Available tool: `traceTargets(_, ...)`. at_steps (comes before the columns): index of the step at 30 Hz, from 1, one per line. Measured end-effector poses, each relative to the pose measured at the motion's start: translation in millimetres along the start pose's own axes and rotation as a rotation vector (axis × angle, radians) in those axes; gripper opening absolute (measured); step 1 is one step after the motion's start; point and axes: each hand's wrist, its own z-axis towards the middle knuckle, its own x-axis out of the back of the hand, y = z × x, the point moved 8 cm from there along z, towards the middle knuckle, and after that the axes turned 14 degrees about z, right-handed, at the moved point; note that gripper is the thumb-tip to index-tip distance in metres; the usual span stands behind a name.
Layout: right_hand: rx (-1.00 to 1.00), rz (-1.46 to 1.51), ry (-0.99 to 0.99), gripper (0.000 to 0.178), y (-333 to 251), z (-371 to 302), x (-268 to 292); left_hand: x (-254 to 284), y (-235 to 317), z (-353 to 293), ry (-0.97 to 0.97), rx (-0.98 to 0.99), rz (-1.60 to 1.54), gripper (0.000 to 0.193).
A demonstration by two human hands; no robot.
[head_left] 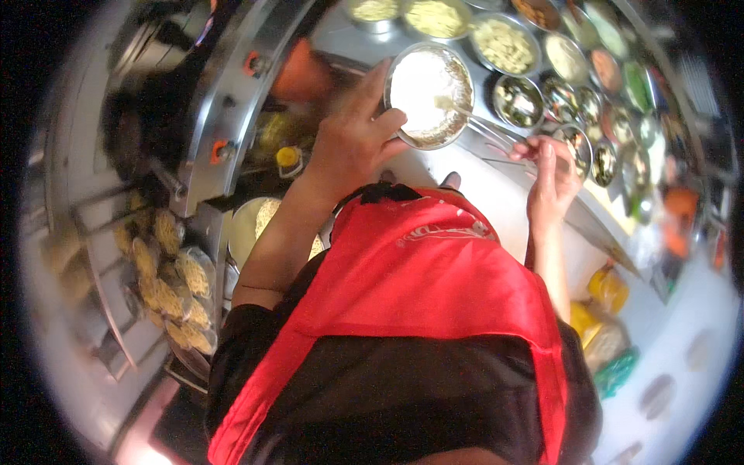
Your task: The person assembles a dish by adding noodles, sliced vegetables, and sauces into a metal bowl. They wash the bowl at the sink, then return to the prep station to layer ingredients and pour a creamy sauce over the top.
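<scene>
My left hand (pixel 356 116) grips a round metal bowl (pixel 466 89) by its left side, thumb over the rim. Inside the bowl is a bright white, powdery or creamy substance (pixel 418 85), with brownish residue along the wall. Pinched in the fingers of my right hand (pixel 554 167) is a long, thin metal utensil (pixel 484 126) with two shafts. Its pale tip reaches over the right rim into the white substance; blur hides its exact kind.
Metal bowls of chopped food (pixel 504 45) crowd the counter at the back right. A stove edge with orange knobs (pixel 223 151) runs along the left. Packed noodle portions (pixel 178 287) lie at lower left, near a pot (pixel 242 229). Yellow bags (pixel 607 288) sit at right.
</scene>
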Motion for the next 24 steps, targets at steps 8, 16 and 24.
traceTargets(8, -0.145, 0.182, 0.406, 0.025, 23.9, -31.3, 121.4, -37.8, 86.1, 51.8, -0.021, -0.146, -0.047, 0.035)
traceTargets(16, -0.182, 0.372, 0.535, 0.027, 35.7, -31.2, 196.8, -75.5, 109.1, 58.3, -0.141, -0.017, -0.126, 0.034)
traceTargets(24, 0.028, -0.199, 0.336, 0.019, 37.4, 14.0, 209.3, -90.2, 93.0, 44.6, -0.188, 0.130, -0.043, 0.035)
